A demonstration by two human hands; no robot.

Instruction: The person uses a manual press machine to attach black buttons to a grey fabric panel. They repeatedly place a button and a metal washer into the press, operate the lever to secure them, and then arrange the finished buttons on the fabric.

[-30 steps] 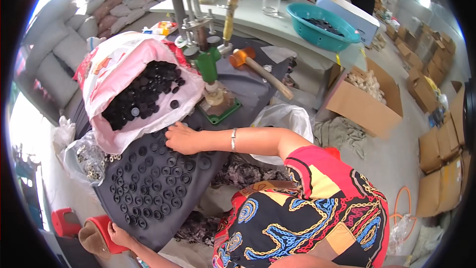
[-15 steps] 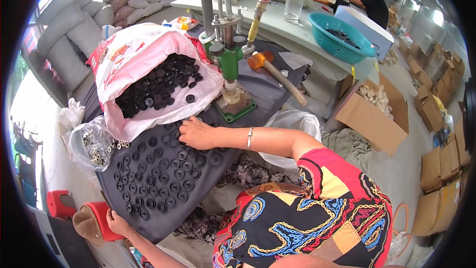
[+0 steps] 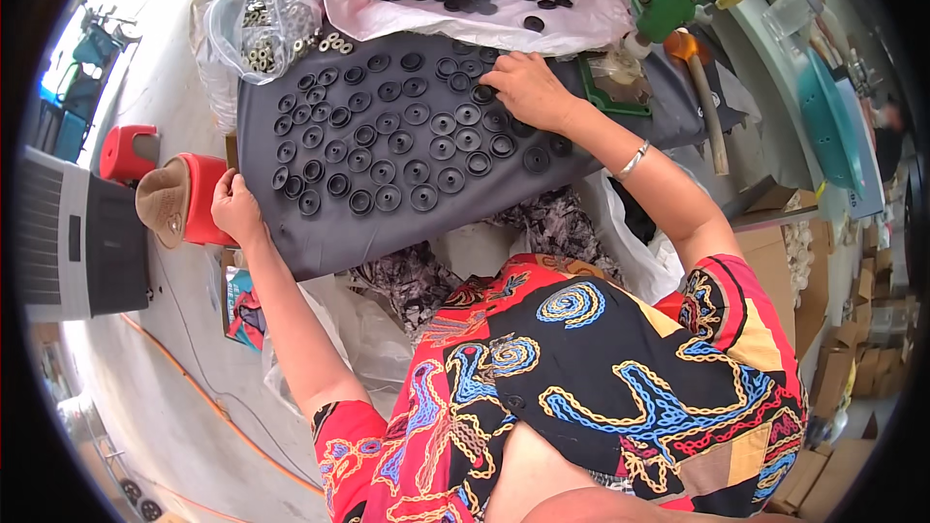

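Note:
Rows of round black plastic discs [image 3: 388, 123] with raised rims and small centre hubs lie on a dark cloth-covered table [image 3: 320, 244]. My right hand [image 3: 531, 89] rests over the discs at the far right of the rows, its fingers stretched out and slightly apart, fingertips touching or just above them. At the table's left edge is my left hand [image 3: 238, 205], its fingers curled closed; what they grip, perhaps the edge or cloth, is hidden. Behind the rows, a white and pink sack [image 3: 581, 24] lies with its mouth open, full of more black discs.
A clear plastic bag [image 3: 225, 34] of small metal rings stands at the back left. The green hand press [image 3: 659, 10] and a hammer [image 3: 707, 107] are at the right, near a teal basin [image 3: 828, 126]. A red stool [image 3: 201, 199] is beside my left hand.
My view has turned and shifted, so the table appears higher and my body lower. My right hand stays over the discs; my left hand stays at the table's left edge.

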